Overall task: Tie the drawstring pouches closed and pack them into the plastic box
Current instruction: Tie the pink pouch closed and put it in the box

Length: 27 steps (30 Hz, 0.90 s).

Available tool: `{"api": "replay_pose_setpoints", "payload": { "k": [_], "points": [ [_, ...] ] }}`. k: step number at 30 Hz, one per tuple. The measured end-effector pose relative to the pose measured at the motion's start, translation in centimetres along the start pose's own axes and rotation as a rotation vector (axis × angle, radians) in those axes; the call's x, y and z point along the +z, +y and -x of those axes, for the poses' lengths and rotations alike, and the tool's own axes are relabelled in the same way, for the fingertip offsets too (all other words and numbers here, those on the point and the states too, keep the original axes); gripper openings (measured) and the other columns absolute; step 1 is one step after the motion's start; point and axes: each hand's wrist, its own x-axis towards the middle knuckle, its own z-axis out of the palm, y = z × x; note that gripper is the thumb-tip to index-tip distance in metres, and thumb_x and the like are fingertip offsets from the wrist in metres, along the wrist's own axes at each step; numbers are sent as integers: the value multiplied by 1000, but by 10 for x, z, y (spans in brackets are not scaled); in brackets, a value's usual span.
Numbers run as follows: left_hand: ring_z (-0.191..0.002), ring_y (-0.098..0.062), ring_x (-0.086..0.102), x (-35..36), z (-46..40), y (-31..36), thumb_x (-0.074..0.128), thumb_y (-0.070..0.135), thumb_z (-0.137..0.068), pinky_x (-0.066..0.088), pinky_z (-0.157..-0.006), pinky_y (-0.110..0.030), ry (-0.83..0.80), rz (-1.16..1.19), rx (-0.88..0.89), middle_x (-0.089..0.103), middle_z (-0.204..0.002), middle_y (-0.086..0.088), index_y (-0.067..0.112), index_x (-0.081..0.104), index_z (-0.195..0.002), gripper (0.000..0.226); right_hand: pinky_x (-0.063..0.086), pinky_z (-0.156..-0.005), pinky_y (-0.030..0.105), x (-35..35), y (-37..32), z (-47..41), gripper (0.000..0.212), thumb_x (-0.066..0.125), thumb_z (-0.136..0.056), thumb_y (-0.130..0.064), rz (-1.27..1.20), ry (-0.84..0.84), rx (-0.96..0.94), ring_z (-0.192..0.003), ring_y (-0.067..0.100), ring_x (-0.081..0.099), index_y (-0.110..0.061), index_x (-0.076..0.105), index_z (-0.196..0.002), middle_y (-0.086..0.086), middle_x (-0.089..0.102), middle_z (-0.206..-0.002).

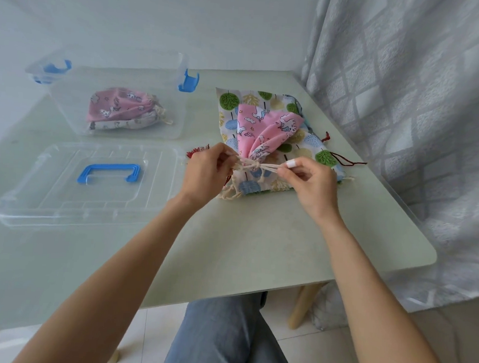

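Far left, at 9 o'clock from the working hands: box lid [91, 182], clear plastic with blue handle, lying flat on the table [257, 239]. Beyond it, at 10 o'clock: plastic box [176, 131], open, blue latches up, already containing a tied pink pouch [118, 107] atop a paler one. Centre: left hand [208, 169], fingers curled, pinching the left end of the drawstring [267, 167] just beside the gathered neck. Pink unicorn pouch [265, 126] lying with neck toward the operator at 6 o'clock and body fanning away toward 12 o'clock, resting on the tree-print pouch [303, 146], which lies flat and apparently untied. Right hand [309, 182], thumb and forefinger pinching the right end of the same cord, remaining fingers loosely curled. Cord taut between both hands; knot seemingly being drawn tight. Red cords [344, 160] of a further pouch underneath visible at 2 o'clock; curtain [408, 108] at far right. Handling, as judged: thin cotton, light, soft, no shape retention, not fragile; cord rough enough to hold a knot. Recommended grip for tying: cord ends close to the neck, pulled apart evenly. Recommended grip for transfer: the cinched neck or the bunched body, not the loose cord tails.
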Motion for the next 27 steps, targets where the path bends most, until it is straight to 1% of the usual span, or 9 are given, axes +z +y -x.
{"api": "replay_pose_setpoints", "payload": {
  "k": [7,10,13,14,16,19,22,24,27],
  "points": [
    [-58,1,63,5,-5,6,58,12,-90,47,-61,-9,-31,195,-17,68,-69,3,11,66,-88,8,51,-70,26,-13,-3,-7,8,72,-80,-14,59,0,-52,-69,4,61,-13,68,-87,-1,68,-78],
    [-68,-4,67,-9,-15,15,57,18,-91,53,-70,-18,-174,124,55,72,-82,4,20,68,-97,12,44,-87,29,-16,-13,-17,47,78,-73,-32,259,-191,-199,-103,15,53,-20,58,-114,-3,62,-112],
    [-73,-3,62,-20,-37,19,57,27,-91,49,-67,-23,-47,-177,215,70,-88,11,24,66,-106,18,26,-103,35,-1,-21,-30,76,79,-65,-43,585,-391,-374,-127,21,31,-22,47,-131,-2,44,-137],
    [-75,-4,63,-20,-48,18,57,27,-91,49,-67,-24,22,-187,228,70,-89,10,24,65,-108,19,22,-104,34,4,-23,-34,77,78,-67,-42,645,-432,-377,-129,19,27,-23,45,-134,-1,42,-139],
    [-82,-8,65,-15,-75,13,56,23,-91,52,-73,-27,59,-84,192,71,-93,6,21,64,-109,20,26,-104,34,10,-25,-43,68,75,-72,-37,659,-439,-341,-123,19,34,-24,48,-133,3,50,-130],
    [-97,-14,64,2,-118,-2,54,19,-91,52,-86,-35,-48,-25,200,67,-109,0,17,60,-116,26,39,-89,32,-1,-24,-62,41,70,-80,-27,613,-394,-325,-106,19,47,-19,60,-119,2,61,-107],
    [-113,-21,56,22,-155,-6,53,23,-93,43,-95,-31,-197,-113,238,58,-126,-7,17,53,-127,34,33,-70,27,-23,-17,-81,24,66,-84,-25,635,-364,-268,-93,21,54,-14,60,-105,-4,58,-91],
    [-116,-23,54,37,-177,-3,52,28,-94,40,-97,-35,-288,-216,264,52,-133,-8,18,48,-132,40,37,-76,27,-32,-7,-91,29,66,-84,-26,675,-328,-211,-101,22,53,-13,60,-110,-1,59,-106],
    [-119,-27,51,63,-196,-2,51,35,-94,41,-100,-40,-415,-368,244,44,-141,-9,22,36,-141,51,37,-99,36,-31,11,-97,39,64,-86,-32,740,-358,-60,-123,25,41,-15,58,-121,5,42,-139]
  ]
}}
